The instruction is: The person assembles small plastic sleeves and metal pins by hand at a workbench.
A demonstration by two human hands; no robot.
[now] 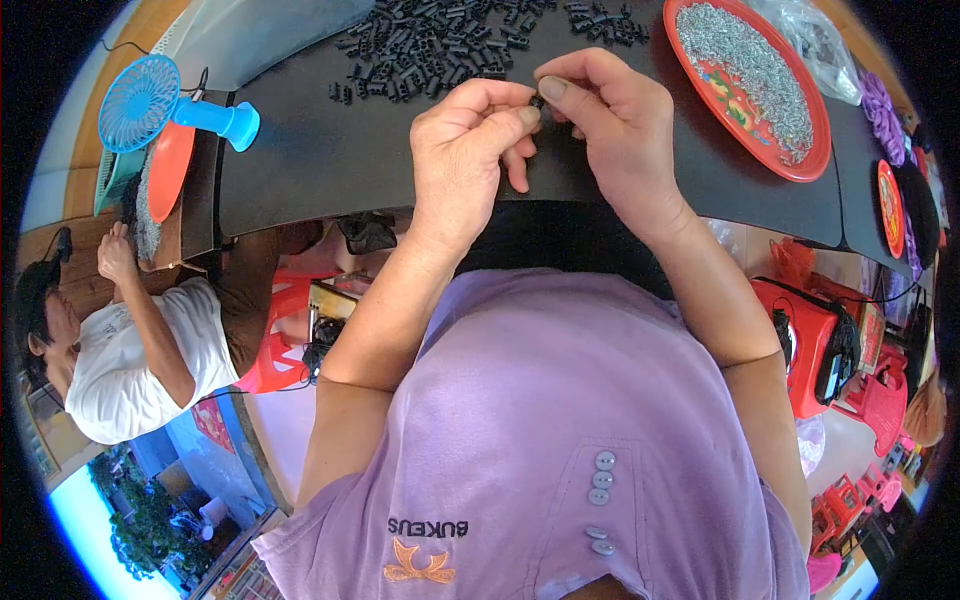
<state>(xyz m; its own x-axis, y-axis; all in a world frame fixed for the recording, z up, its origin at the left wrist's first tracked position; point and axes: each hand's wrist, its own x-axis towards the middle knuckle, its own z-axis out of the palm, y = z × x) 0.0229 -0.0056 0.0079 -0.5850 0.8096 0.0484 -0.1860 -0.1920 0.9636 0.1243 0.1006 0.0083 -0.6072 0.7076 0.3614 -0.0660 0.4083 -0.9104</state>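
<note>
Black counter [300, 150] carried loose black clips [430, 45]; left hand [465, 150] and right hand [610, 125] pinched one small black piece [537, 101] together, apparently mid-assembly; next likely needed firm, aligned pressing.

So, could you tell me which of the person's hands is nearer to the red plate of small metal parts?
The right hand. It sits just left of the red plate on the black table; the left hand is farther away, beyond the right one.
</note>
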